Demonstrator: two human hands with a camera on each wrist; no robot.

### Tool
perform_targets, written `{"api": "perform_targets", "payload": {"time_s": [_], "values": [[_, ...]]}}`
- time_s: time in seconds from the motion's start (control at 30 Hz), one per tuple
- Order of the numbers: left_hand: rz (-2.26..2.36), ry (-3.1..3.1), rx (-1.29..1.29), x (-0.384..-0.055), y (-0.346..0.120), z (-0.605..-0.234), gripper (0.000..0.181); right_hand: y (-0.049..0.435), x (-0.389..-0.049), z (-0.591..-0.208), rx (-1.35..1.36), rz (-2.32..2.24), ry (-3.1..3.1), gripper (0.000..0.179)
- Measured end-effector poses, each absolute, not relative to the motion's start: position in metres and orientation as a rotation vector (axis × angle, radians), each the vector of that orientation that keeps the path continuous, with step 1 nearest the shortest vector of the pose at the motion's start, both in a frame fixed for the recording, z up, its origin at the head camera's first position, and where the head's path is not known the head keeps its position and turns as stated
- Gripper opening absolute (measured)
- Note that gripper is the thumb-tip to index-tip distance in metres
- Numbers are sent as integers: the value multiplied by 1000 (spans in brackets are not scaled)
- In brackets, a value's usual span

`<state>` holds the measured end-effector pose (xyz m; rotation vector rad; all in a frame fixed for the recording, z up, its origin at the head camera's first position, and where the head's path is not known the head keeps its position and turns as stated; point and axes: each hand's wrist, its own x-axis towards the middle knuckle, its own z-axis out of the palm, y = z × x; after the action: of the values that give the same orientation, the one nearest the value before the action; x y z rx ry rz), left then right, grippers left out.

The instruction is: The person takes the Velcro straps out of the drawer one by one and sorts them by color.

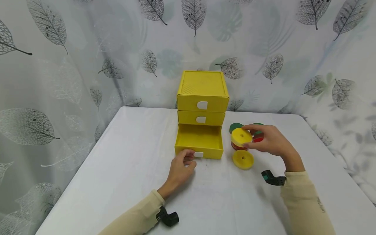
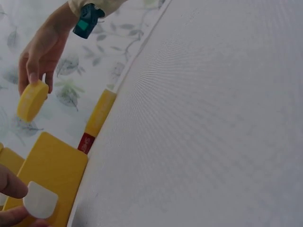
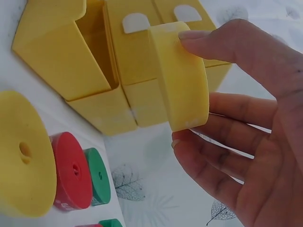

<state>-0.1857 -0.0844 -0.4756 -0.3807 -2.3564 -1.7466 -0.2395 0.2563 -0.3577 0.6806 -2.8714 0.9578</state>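
A yellow three-drawer box [image 1: 202, 83] stands at the back of the table, its bottom drawer [image 1: 198, 135] pulled out and bare inside. My left hand [image 1: 180, 168] is at that drawer's front, fingers pinching its white handle [image 2: 40, 200]. To the right of the box, my right hand [image 1: 271, 140] holds a thick yellow disc [image 1: 241, 136] with a small centre hole, raised off the table. Thumb and fingertips pinch its rim [image 3: 182, 80]. Just below the held disc in the head view, another yellow disc [image 1: 242, 159] lies flat on the table.
Red discs [image 3: 73, 170] and green discs [image 3: 98, 176] lie behind the yellow one, partly hidden by my right hand in the head view. Two upper drawers [image 1: 188, 117] are closed. A leaf-patterned curtain [image 1: 117, 42] hangs behind the white table [image 1: 132, 156].
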Motion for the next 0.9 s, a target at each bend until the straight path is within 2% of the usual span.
{"api": "perform_targets", "payload": {"time_s": [0.9], "values": [[-1739,-2349,-371,-187,-84,-477,34,300,-228,-376,680,926,-2878,57]]}}
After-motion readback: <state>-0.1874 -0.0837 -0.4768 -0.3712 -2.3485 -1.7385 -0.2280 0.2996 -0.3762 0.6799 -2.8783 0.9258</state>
